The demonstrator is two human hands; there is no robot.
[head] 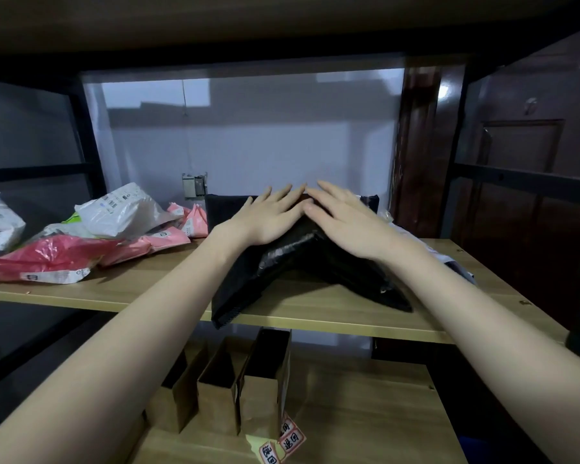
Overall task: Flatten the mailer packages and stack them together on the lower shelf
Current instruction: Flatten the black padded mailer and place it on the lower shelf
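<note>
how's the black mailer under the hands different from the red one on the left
The black mailer lies mid-shelf with both hands pressing on it, its corner hanging over the front edge; the red mailer lies untouched at the left, crumpled in a loose pile. The red one shows a white label; the black shows none. Both sit on the same shelf.

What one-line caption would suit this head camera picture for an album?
Both hands, left hand and right hand, press flat on a black mailer on a wooden shelf.

Glossy black mailer [302, 262], pink-red and white mailers [91, 236], light woodgrain shelf [315, 309].
</note>
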